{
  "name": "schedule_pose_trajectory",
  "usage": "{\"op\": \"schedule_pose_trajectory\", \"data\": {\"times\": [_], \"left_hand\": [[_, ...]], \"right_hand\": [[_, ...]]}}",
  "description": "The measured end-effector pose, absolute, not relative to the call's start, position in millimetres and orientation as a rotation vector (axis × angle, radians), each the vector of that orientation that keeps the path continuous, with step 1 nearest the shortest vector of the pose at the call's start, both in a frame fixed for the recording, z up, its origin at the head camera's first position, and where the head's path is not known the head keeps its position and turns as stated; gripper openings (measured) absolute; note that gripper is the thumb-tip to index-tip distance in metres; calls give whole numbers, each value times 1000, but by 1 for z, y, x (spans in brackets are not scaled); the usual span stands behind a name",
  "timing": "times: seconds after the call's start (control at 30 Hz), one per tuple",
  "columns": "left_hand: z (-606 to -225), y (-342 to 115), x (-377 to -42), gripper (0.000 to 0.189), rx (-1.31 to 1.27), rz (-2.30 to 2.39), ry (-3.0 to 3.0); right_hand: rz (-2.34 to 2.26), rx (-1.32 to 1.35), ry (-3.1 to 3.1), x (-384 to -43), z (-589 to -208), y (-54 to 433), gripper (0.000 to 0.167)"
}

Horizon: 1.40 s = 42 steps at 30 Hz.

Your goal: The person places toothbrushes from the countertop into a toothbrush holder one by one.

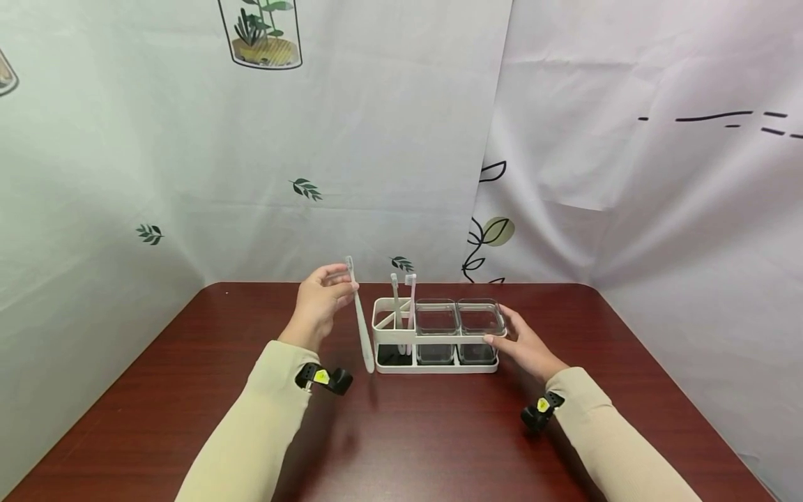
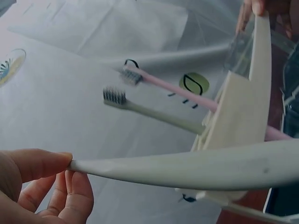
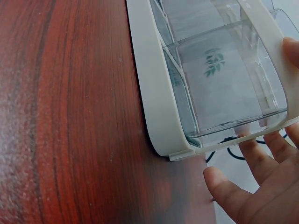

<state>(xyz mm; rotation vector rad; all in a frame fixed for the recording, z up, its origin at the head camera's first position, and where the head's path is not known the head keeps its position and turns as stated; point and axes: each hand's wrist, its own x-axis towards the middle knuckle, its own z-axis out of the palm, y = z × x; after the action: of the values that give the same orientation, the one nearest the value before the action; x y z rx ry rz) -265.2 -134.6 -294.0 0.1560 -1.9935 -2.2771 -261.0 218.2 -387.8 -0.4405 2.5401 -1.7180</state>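
Observation:
A white toothbrush (image 1: 363,329) hangs aslant, handle end down, just left of a white toothbrush holder (image 1: 448,339). My left hand (image 1: 318,303) pinches it near the head between thumb and fingers, as the left wrist view also shows. Inside the holder's left section stand a pale green toothbrush (image 2: 159,116) and a pink toothbrush (image 2: 175,89), bristles up. Two clear cups (image 1: 436,319) sit side by side in the right sections. At the holder's right end, my right hand (image 1: 525,350) grips the upper rim, thumb in front and other fingers around the side.
The holder stands on a dark red wooden table (image 1: 433,432), toward its far edge. Behind and beside the table hangs a pale printed cloth (image 1: 389,139). A small black wrist device (image 1: 323,377) is strapped over each sleeve.

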Motion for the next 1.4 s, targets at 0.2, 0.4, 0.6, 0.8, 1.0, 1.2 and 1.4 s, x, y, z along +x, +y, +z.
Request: {"op": "schedule_pose_trajectory", "data": {"times": [0.2, 0.4, 0.6, 0.8, 1.0, 1.2, 1.4], "left_hand": [[-290, -129, -260, 44, 130, -2309, -1871], [-285, -121, -255, 40, 130, -2333, -1723], [-281, -112, -250, 39, 89, -2332, -1583], [-280, -107, -247, 38, 86, -2320, -1491], [-277, -102, -246, 38, 106, -2301, -1417], [-276, -96, -245, 38, 97, -2243, -1335], [-276, -90, -246, 37, 57, -2187, -1289]], "right_hand": [[-1746, -456, 2531, -260, -388, 218, 76], [-1752, -467, 2530, -261, -389, 218, 76], [-1719, -455, 2547, -261, -389, 219, 77], [-1722, -458, 2539, -261, -389, 218, 77], [-1714, -452, 2540, -261, -389, 218, 78], [-1696, -444, 2549, -263, -390, 218, 79], [-1702, -430, 2549, -262, -390, 219, 79]]}}
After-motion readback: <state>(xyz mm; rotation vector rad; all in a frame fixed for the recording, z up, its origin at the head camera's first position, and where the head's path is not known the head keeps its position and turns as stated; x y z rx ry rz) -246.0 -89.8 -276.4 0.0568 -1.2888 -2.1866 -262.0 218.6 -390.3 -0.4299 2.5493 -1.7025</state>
